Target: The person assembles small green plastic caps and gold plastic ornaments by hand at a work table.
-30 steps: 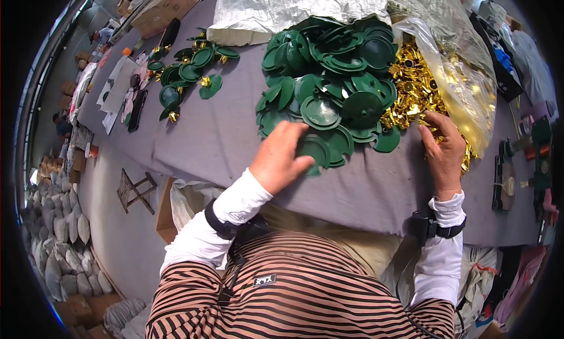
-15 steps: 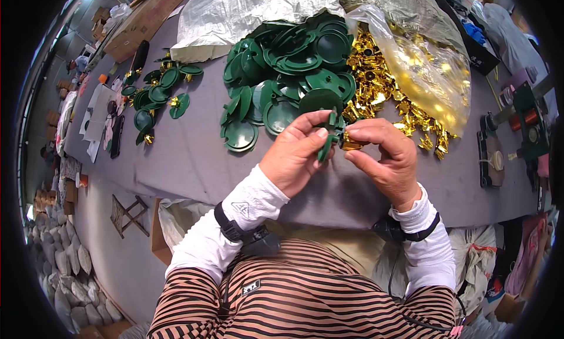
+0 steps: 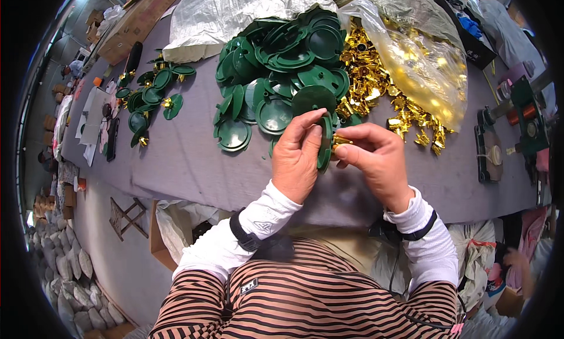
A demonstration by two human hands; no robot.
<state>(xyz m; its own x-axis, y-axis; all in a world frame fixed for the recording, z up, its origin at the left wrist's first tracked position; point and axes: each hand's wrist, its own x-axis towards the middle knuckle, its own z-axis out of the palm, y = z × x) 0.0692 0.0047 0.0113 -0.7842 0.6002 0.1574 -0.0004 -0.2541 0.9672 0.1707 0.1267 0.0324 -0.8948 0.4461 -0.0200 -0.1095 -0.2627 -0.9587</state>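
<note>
My left hand [image 3: 298,163] grips a green plastic disc [image 3: 324,146] that stands on edge, its thumb and fingers on the disc's left side. My right hand [image 3: 379,163] pinches a small shiny gold piece [image 3: 339,142] against the disc's right face; the fingers partly hide it. Just beyond my hands lies a large heap of green discs [image 3: 276,113]. To its right is a pile of gold pieces [image 3: 361,75], some of them under a clear plastic bag [image 3: 414,75]. At the left, several green discs with gold pieces on them [image 3: 154,95] form a loose cluster.
A grey cloth [image 3: 194,145] covers the table. White woven sacking [image 3: 235,22] lies behind the heap. A green metal hand press [image 3: 529,122] stands at the right edge. On the left are a phone [image 3: 113,138], papers [image 3: 94,113] and a cardboard box [image 3: 135,25].
My left hand has turned the green disc so its edge faces me more. My right hand has shifted slightly left and down, keeping the gold piece against the disc.
</note>
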